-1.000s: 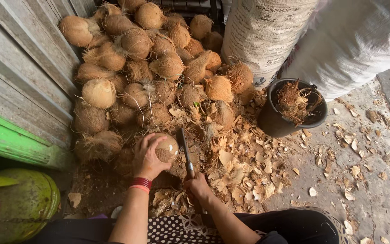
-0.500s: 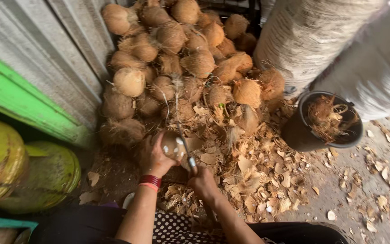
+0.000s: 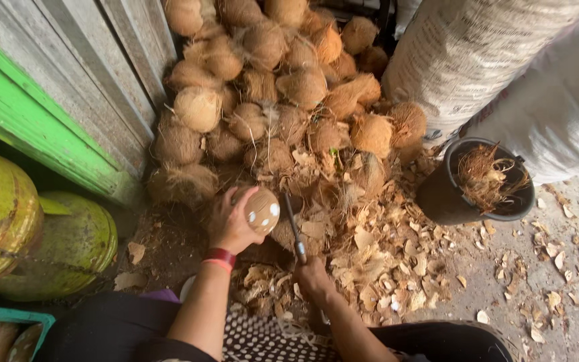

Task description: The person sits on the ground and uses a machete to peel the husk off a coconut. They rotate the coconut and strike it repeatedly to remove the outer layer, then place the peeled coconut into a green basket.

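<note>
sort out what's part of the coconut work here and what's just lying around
In use:
- left hand holding a peeled coconut
- right hand gripping a knife

Lying about:
- pile of husked coconuts
- husk chips
- black bucket
- white sacks
- green gas cylinders

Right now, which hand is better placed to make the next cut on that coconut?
Right. The right hand already grips the knife, its blade lying beside the coconut. The left hand is busy, its fingers wrapped around the coconut to steady it.
</note>
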